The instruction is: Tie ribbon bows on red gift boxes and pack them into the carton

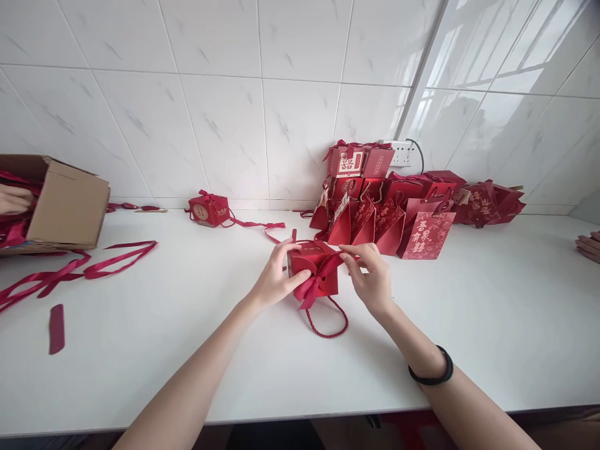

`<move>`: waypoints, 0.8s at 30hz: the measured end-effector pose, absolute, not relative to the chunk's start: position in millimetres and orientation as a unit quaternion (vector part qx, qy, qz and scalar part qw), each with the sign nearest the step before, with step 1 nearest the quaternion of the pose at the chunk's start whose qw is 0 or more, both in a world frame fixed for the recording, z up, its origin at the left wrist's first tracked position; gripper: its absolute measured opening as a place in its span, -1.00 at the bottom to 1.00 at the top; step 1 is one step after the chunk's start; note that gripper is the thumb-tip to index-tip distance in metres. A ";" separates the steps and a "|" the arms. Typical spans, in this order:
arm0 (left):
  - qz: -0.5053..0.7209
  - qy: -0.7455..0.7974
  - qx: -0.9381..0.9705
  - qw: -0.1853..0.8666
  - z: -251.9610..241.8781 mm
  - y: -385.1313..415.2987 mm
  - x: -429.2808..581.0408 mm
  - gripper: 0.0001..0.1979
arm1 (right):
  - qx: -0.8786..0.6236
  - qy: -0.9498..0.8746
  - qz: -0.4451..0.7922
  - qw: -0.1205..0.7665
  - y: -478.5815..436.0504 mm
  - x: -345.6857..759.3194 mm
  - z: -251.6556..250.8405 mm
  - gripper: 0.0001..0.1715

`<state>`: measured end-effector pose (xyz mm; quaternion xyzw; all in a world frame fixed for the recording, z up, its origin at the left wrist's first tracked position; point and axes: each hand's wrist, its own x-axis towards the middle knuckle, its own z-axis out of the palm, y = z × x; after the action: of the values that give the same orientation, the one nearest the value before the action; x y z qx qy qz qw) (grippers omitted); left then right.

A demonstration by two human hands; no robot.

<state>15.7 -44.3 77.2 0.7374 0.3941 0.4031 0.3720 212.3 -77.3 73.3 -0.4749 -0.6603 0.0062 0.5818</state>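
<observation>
In the middle of the table a red gift box (328,286) stands with a dark red ribbon (309,291) tied in a bow on its front. My left hand (275,275) grips the box from its left side, with the thumb pressed near the bow. Between the thumb and fingers of my right hand (370,275) one end of the ribbon is pinched, at the box's upper right corner. A twisted red cord handle (328,336) loops onto the table in front of the box.
Red gift boxes and bags (365,219) are stacked by the wall, near a power strip (403,155). A small red box (209,209) stands back left. At far left, another person's hand (16,200) is inside a cardboard box (70,203); loose ribbon (117,265) lies nearby. More fingers show at the right edge.
</observation>
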 end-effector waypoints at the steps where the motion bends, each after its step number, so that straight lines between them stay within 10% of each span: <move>1: 0.401 0.396 0.737 0.372 77.9 -44.2 16.8 -0.52 | -0.464 -0.665 0.007 0.585 -77.5 211.8 73.5 -0.78; 7: 0.404 0.364 0.792 0.278 76.3 -45.3 30.6 -0.26 | -0.454 -0.669 0.092 0.581 -77.9 204.2 73.0 -0.81; 15: 0.399 0.357 0.811 0.237 76.3 -43.1 30.0 -0.64 | -0.491 -0.583 0.224 0.607 -79.0 204.4 81.7 -0.71; 24: 0.420 0.431 0.716 0.353 92.1 -38.3 11.6 -0.63 | -0.504 -0.641 0.284 0.504 -73.7 206.5 76.9 -0.75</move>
<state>11.6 -38.3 92.1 0.7163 0.4315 0.4195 0.3533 206.5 -73.7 76.9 -0.5044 -0.6413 0.2839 0.5037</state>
